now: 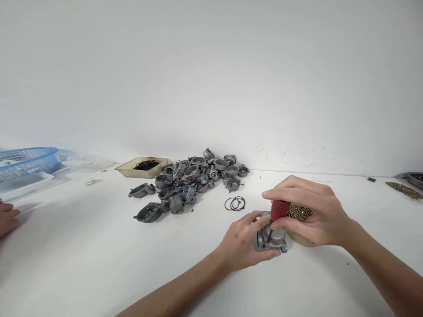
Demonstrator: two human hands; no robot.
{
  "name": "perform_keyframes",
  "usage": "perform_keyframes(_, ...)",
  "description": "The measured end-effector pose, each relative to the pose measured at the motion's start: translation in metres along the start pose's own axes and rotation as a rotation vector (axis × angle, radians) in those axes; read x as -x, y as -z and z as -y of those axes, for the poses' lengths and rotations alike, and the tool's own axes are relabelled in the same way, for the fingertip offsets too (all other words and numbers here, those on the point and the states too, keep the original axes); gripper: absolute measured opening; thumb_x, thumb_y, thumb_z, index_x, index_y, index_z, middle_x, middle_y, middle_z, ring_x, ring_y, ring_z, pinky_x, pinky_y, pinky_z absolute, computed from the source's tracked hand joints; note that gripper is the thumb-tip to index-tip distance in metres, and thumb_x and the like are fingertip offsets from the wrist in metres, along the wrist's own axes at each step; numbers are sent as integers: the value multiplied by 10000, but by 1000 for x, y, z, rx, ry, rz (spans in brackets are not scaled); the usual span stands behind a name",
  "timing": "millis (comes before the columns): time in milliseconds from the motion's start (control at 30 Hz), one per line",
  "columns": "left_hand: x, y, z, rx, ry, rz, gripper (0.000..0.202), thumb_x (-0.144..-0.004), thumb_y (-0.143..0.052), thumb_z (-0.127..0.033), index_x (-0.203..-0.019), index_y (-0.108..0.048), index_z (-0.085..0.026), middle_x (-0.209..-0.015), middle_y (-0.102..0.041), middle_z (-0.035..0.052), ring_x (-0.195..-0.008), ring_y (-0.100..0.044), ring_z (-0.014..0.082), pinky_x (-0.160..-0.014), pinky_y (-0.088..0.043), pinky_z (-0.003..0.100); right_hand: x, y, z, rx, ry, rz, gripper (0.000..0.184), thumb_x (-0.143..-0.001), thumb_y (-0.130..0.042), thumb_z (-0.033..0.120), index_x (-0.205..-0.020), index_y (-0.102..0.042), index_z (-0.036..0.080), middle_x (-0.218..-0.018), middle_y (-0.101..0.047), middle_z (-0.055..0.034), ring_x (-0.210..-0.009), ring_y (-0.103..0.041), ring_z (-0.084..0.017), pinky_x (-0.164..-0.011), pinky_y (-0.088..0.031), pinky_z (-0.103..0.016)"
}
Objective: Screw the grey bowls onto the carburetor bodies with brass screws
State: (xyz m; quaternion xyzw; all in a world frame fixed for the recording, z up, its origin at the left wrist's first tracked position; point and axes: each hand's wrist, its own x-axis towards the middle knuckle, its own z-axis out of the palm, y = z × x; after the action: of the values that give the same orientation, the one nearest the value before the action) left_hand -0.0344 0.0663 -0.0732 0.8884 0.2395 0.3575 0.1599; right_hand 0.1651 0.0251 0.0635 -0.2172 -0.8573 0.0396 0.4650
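Left hand [240,241] is wrapped around a grey metal housing [276,237], right of centre near the front; contact with the worktop [148,273] is hidden. In the right hand [317,215] a red-handled screwdriver [280,210] is gripped between thumb and fingers, held steep, tip at the housing's near edge. Screw under the tip can't be confirmed.

Rest, big to small: worktop is backed by a white wall [211,79]. Grey metal parts [191,174] are heaped near the wall around centre, a few spread toward the front, many with hollow side visible. Blue basket [49,159] is cut off at left edge, clear plastic [86,160] bunched beside it. Yellowish tray [124,171] is placed just left of the heap, tangled black rings [147,165] held in it. Another person's hand [7,218] is partly seen at left edge; its grip can't be told. Brass screws [300,212] are piled behind the right hand, more small fasteners [403,190] at far right. Loose black rings [235,203] are overlapped between heap and housing.
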Motion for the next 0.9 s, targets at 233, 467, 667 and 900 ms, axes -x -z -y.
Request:
perform_keyframes(233,-1,0,-1,-7,-27,-21,643,-855,-784,-549,-1396,-595,-259,-1292,-719,120,-1070,-757,319,-841,-670,450,-3,4,7,-69,28,103,415,-964,-527,42,-1361,-597,144,-880,-697,-32,-797,-647,-140,-654,-553,-272)
perform_keyframes(467,2,-1,3,-12,-13,9,674,-844,-799,-540,-1409,-601,-230,-1334,-704,151,-1123,-746,332,-872,-665,460,-3,1,7,5,-3,57,341,-966,-596,45,-1284,-647,158,-898,-732,-9,-810,-650,-95,-706,-547,-213)
perform_keyframes(667,-1,1,0,-9,-11,8,653,-854,-787,-548,-1409,-598,-261,-1294,-716,125,-1083,-751,325,-823,-664,439,-3,3,10,14,35,64,319,-955,-587,49,-1257,-651,130,-844,-695,-26,-757,-616,-124,-646,-531,-258)
perform_keyframes(900,0,0,0,-55,10,19,699,-825,-804,-591,-1420,-602,-286,-1244,-725,101,-1001,-758,321,-769,-666,434,-5,8,11,-7,41,108,358,-968,-498,39,-1287,-639,121,-843,-708,-35,-759,-648,-129,-684,-547,-267)
